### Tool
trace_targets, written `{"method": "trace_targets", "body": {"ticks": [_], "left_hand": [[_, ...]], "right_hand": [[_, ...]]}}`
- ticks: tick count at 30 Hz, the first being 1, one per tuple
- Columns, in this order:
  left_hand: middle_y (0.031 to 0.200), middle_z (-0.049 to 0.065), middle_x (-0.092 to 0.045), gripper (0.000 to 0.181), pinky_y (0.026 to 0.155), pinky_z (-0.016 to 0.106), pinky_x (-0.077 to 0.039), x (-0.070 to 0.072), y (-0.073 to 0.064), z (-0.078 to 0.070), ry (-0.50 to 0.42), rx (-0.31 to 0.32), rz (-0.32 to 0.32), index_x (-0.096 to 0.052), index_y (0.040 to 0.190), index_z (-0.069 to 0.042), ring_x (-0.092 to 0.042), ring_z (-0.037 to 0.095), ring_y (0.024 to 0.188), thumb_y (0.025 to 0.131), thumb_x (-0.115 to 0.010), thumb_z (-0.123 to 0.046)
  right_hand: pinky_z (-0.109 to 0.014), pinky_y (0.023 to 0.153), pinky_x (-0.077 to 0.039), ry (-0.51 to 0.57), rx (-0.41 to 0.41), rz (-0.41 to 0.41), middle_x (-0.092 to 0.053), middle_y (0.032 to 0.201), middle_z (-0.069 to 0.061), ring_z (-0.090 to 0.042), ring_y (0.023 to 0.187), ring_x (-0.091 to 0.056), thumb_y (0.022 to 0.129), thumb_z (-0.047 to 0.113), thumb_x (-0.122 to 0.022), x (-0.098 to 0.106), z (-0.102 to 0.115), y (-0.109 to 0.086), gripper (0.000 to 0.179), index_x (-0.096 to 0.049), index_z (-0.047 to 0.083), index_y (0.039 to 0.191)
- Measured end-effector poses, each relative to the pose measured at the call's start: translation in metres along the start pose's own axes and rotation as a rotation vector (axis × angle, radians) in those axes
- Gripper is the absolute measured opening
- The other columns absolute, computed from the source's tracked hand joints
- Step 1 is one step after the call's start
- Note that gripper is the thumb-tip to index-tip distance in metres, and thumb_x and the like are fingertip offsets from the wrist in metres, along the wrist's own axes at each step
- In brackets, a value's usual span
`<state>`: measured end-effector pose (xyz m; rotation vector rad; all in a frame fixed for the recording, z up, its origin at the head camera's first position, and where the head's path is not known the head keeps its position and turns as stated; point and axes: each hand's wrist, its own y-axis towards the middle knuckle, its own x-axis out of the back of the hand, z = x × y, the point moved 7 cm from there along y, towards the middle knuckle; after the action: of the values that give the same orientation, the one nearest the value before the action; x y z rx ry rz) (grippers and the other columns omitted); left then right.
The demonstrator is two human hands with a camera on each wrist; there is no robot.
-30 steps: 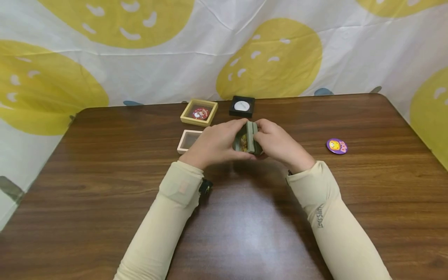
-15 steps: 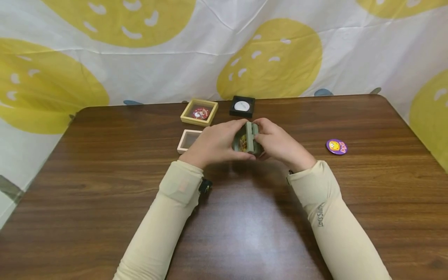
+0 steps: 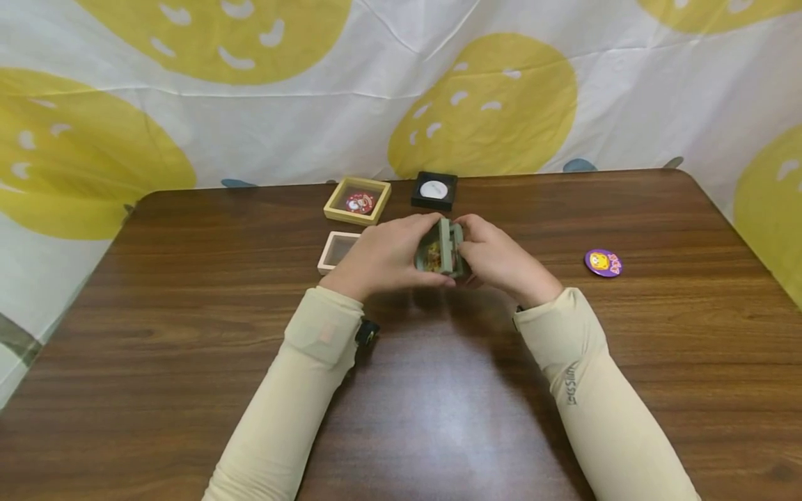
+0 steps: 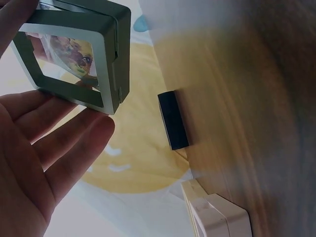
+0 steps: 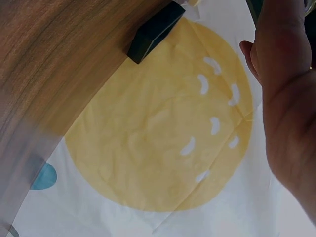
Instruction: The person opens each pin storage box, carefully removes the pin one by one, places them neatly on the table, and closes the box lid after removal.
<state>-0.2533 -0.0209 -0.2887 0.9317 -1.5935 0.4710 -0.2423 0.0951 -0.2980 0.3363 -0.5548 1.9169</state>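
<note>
A small green display frame [image 3: 446, 247] with clear windows stands on edge between both hands above the table. My left hand [image 3: 387, 256] grips its left side, thumb at the near edge and fingers at the far edge in the head view. My right hand [image 3: 503, 263] pinches the right half of the frame. In the left wrist view a narrow seam runs between the frame's two halves, and a round, colourful badge [image 4: 74, 53] shows through the window. The right wrist view catches only the back of my right hand [image 5: 286, 84] and a sliver of green.
Behind the hands lie a yellow frame [image 3: 346, 215] with a red badge and a black frame [image 3: 434, 203] with a white disc. A pale pink frame [image 3: 332, 254] is partly covered by my left hand. To the right sits a purple badge [image 3: 603, 263] on the wooden table [image 3: 156, 334].
The gap between the two halves of the green frame has widened, the right half tilting away under my right hand's fingers. My left hand stays almost still.
</note>
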Motion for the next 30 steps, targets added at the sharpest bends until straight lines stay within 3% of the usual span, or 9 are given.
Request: {"method": "trace_targets", "body": {"ticks": [16, 22, 30], "left_hand": [[0.119, -0.001, -0.062, 0.082, 0.077, 0.039, -0.053, 0.000, 0.000, 0.001, 0.021, 0.007, 0.004, -0.047, 0.134, -0.019, -0.060, 0.014, 0.099, 0.068, -0.074, -0.061], [0.120, -0.001, -0.062, 0.083, 0.078, 0.040, -0.053, -0.001, 0.001, 0.001, 0.020, 0.009, 0.012, -0.047, 0.134, -0.018, -0.061, 0.014, 0.100, 0.068, -0.075, -0.061], [0.120, 0.000, -0.063, 0.084, 0.081, 0.037, -0.052, 0.001, 0.001, -0.001, 0.028, -0.003, 0.006, -0.047, 0.134, -0.017, -0.061, 0.014, 0.099, 0.068, -0.075, -0.060]], "right_hand": [[-0.034, 0.058, -0.054, -0.038, -0.031, -0.013, -0.056, 0.101, -0.019, -0.021, 0.070, -0.059, 0.090, 0.004, -0.030, 0.001, -0.007, 0.003, 0.045, -0.037, -0.001, 0.134], [-0.036, 0.058, -0.054, -0.040, -0.042, -0.015, -0.058, 0.093, -0.016, -0.020, 0.070, -0.057, 0.087, 0.002, -0.032, 0.001, -0.010, 0.004, 0.045, -0.038, -0.002, 0.131], [-0.036, 0.057, -0.054, -0.045, -0.053, -0.020, -0.057, 0.094, -0.017, -0.020, 0.069, -0.057, 0.082, 0.001, -0.042, 0.001, -0.014, 0.006, 0.043, -0.044, -0.001, 0.125]]}}
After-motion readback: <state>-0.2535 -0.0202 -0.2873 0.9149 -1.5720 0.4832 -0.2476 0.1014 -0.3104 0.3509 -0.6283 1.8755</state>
